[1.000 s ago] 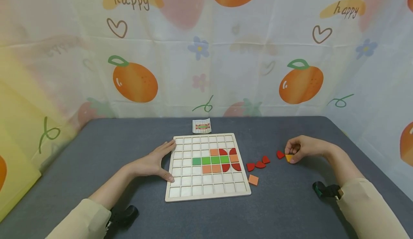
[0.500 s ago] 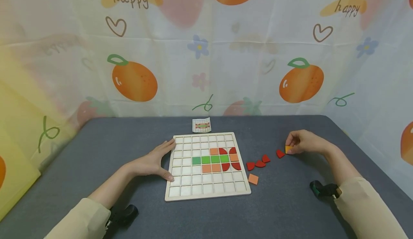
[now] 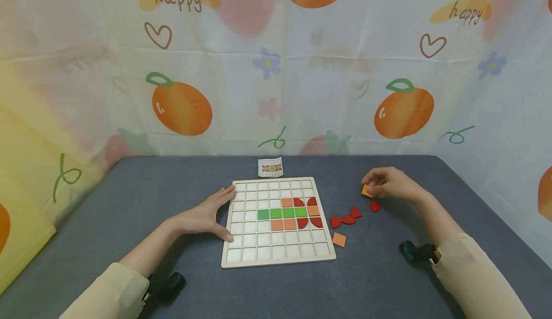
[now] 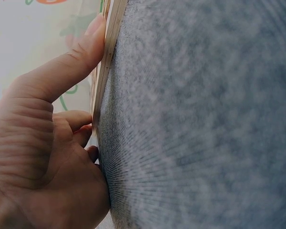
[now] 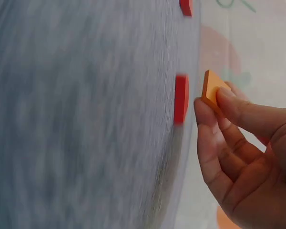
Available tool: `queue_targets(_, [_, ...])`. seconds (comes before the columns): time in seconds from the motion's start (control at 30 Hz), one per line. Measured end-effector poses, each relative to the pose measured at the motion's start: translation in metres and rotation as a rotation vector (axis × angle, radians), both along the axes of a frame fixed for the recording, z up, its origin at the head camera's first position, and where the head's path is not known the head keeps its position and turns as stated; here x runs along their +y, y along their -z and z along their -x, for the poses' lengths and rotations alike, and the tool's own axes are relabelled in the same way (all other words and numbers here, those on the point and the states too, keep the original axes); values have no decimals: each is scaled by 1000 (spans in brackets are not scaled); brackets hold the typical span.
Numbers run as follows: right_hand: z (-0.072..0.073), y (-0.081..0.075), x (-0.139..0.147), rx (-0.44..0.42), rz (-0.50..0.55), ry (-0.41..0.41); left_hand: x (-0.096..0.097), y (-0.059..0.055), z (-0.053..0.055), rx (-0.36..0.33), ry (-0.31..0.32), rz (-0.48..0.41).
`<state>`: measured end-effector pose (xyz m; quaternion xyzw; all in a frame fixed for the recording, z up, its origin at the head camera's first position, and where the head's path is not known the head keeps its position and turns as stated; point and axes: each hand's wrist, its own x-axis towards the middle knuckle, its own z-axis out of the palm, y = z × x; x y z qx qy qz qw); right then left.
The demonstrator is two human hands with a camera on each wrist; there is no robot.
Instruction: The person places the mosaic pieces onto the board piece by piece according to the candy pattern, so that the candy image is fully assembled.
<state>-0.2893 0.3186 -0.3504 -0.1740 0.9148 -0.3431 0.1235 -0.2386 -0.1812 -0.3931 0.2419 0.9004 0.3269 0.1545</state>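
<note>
My right hand point(image 3: 390, 183) pinches an orange square tile point(image 5: 211, 90) between thumb and fingers, raised above the table on the right. A red quarter-circle tile point(image 3: 375, 206) lies below it. With thumb and fingers spread, my left hand point(image 3: 200, 217) rests on the left edge of a white grid board point(image 3: 254, 248); the left wrist view shows the thumb along the wooden rim point(image 4: 109, 57). Set in the board's cells are a row of green squares point(image 3: 276, 213), several light orange squares point(image 3: 283, 224) and several dark red curved pieces point(image 3: 316, 222).
Between the board and my right hand lie several loose red tiles point(image 3: 348, 219) and one light orange square point(image 3: 339, 239). Behind the board is a small pattern card point(image 3: 270, 167). A printed curtain point(image 3: 319, 79) hangs past the grey table's point(image 3: 276, 290) back edge.
My right hand has lifted the orange tile off the table and carried it back and to the left, past the nearest red tile. My left hand has stayed on the board.
</note>
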Motion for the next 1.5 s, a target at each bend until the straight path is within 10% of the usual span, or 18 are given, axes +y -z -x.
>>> queue_targets(1.5, [7,-14,-185,79,122,-252,2,-4,-2,-11,-8,-18])
